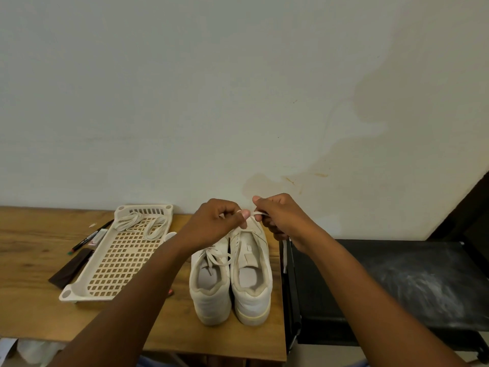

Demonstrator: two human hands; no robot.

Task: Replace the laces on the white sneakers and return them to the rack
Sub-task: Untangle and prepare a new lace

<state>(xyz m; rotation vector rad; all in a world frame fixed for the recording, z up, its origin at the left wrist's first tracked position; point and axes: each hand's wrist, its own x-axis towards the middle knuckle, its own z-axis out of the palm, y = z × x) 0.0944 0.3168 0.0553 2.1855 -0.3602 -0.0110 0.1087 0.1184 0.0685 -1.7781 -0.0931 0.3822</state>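
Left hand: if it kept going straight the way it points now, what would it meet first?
Probably the right hand. The left hand points up and right along its forearm, pinching the lace stretched between both hands; the gap is small. Depth is unclear, so it might pass toward the wall.

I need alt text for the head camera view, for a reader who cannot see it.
Two hands, left hand and right hand, pinch a white lace above the toe of the right white sneaker, which stands beside the laced left sneaker on a wooden table. To the left, a cream perforated tray holds loose laces.
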